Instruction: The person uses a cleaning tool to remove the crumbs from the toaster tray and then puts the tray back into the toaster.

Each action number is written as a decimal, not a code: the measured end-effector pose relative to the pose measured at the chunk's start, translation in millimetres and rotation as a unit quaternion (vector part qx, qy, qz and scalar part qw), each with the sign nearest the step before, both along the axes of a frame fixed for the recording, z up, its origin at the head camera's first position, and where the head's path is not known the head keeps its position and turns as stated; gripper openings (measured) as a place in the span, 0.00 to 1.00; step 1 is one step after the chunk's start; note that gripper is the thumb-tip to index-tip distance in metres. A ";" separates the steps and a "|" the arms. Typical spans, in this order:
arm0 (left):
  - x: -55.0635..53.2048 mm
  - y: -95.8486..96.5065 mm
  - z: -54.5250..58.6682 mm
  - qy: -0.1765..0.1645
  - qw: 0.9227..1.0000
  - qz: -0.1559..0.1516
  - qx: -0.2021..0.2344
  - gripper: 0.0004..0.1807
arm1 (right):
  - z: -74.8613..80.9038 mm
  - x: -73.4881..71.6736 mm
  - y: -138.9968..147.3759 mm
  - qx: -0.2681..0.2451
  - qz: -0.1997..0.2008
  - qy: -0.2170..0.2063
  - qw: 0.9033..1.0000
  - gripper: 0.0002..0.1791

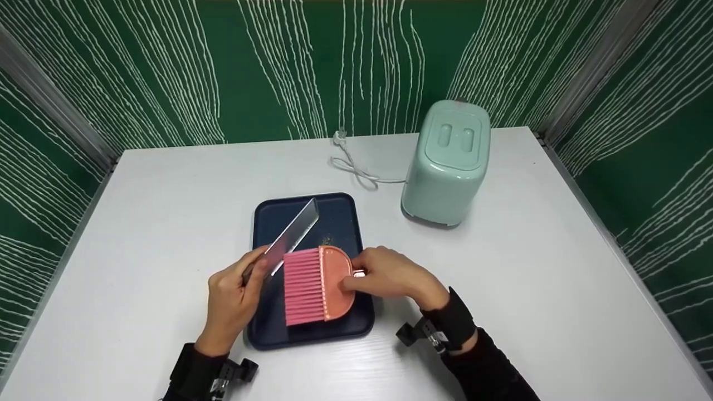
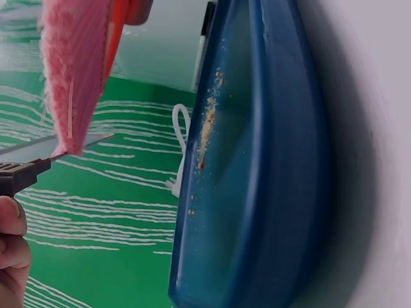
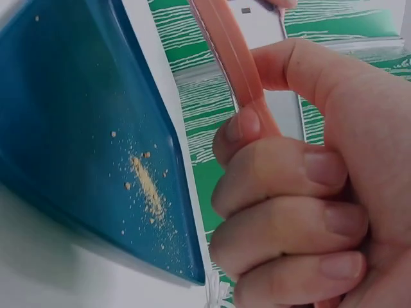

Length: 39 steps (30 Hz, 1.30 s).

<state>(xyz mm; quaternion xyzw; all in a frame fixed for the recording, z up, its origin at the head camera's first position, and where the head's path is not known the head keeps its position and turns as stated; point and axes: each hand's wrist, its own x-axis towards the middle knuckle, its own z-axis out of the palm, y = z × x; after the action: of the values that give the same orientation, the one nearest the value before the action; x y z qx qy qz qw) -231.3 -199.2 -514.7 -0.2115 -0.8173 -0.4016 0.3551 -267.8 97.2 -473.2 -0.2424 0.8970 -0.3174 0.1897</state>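
Note:
Over the dark blue tray (image 1: pixel 337 214), my left hand (image 1: pixel 231 298) grips the dark handle of a broad, flat metal blade (image 1: pixel 293 236), which points forward and tilts on edge. My right hand (image 1: pixel 390 273) holds a small orange brush (image 1: pixel 337 284), thumb on its orange body and fingers curled beneath. Its pink bristles (image 1: pixel 302 287) face left, towards the blade. In the left wrist view the bristle ends overlap the blade, both raised above the tray. Pale yellow crumbs (image 3: pixel 148 186) lie in a small streak on the tray; the brush hides part of the tray in the head view.
A mint-green toaster (image 1: pixel 445 178) stands at the back right of the white table (image 1: pixel 167 223). Its white cord (image 1: pixel 356 170) lies coiled to its left, near the green wall with white lines (image 1: pixel 267 72).

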 end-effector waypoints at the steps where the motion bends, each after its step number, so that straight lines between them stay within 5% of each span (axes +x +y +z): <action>1: 0.5 0.2 0.4 0.001 1.000 -0.002 -0.003 0.15 | -1.0 -1.0 0.6 -0.002 -0.002 0.001 1.000 0.16; 12: 2.7 2.1 2.7 0.023 0.998 -0.020 -0.048 0.31 | -7.7 -8.2 5.4 0.002 -0.045 -0.012 0.999 0.16; 30: 2.9 6.6 5.5 0.105 0.987 -0.021 -0.119 0.28 | -12.7 -14.8 13.1 -0.008 -0.111 -0.015 0.994 0.14; 39: 2.9 5.6 5.8 0.111 0.986 -0.017 -0.119 0.27 | -13.8 -18.3 16.0 0.004 -0.134 -0.005 0.991 0.16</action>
<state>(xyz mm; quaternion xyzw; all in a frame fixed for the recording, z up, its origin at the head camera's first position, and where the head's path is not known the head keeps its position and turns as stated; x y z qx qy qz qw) -228.4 -193.6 -508.9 -0.3094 -0.8113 -0.2811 0.4087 -286.0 113.2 -487.0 -0.1176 0.9216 -0.3374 0.1515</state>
